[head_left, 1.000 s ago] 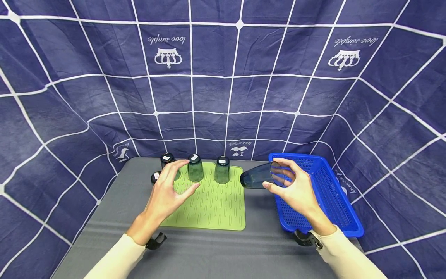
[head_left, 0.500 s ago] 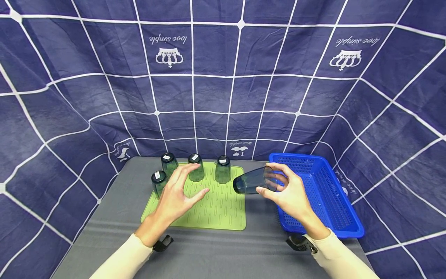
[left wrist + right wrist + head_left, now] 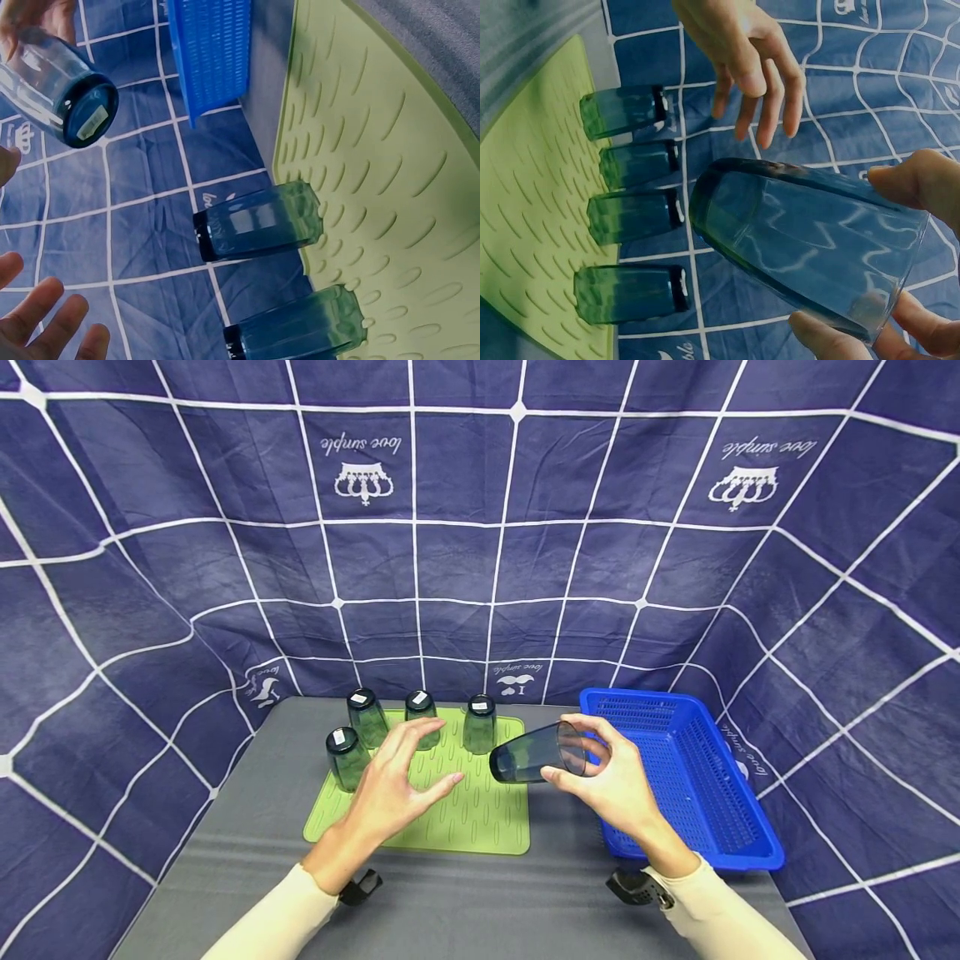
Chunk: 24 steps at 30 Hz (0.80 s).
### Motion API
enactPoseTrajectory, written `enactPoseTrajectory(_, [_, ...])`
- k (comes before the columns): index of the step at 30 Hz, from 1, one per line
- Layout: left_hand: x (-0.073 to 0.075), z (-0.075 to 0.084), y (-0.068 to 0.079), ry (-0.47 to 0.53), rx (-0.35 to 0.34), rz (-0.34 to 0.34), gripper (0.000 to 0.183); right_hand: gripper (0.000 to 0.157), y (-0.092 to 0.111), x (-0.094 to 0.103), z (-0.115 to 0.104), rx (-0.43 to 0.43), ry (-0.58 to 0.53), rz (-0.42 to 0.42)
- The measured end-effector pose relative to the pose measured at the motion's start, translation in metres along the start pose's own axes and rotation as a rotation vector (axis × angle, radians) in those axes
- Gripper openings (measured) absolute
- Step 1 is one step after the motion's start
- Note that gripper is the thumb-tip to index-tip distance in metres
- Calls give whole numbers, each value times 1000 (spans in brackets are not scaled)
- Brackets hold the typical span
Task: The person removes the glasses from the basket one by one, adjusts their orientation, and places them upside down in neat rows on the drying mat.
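A tinted blue drinking glass (image 3: 528, 755) lies tilted nearly sideways in the air, its rim end pinched between thumb and fingers of my right hand (image 3: 611, 772). Its thick base points left, and a white label shows on that base in the left wrist view (image 3: 91, 124). My left hand (image 3: 390, 785) hovers over the green mat (image 3: 472, 810) with fingers spread apart from the thumb, holding nothing. Upside down on the mat stand several matching glasses, among them a front left glass (image 3: 348, 760) and a back right glass (image 3: 479, 727). The left hand partly covers one of them.
A blue plastic basket (image 3: 708, 777) stands on the grey tabletop (image 3: 555, 893) to the right of the mat. Behind and at the sides hangs a dark blue curtain (image 3: 450, 560) with white grid lines.
My right hand has carried the glass left, from beside the basket to the mat's right edge. The left hand has shifted right and slightly down, uncovering the front left glass.
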<state>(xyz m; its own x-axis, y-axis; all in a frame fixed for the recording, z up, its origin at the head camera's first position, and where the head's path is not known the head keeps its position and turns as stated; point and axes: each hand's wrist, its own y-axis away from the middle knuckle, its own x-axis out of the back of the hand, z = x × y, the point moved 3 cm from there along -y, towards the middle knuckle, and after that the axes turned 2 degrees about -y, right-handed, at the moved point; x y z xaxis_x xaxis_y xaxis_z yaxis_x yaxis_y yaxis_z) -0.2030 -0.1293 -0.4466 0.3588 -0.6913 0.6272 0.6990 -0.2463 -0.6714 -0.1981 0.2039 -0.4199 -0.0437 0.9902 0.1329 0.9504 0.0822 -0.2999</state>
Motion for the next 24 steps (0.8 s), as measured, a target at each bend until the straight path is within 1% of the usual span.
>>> enactPoseTrajectory(7, [-4,2,3,2,-14,-10,81,79,2,-6,0,3,-20,-14])
enactPoseTrajectory(15, [-10,6,7,7,-8,-27,82,81,4,-12,1,6,-60,-21])
enactPoseTrajectory(20, [-13,9,9,20,-23,-32,82,80,5,-16,1,-5,-84,-17])
enactPoseTrajectory(24, [-15,12,9,41,-22,-49,83,80,5,-19,1,-16,-89,-16])
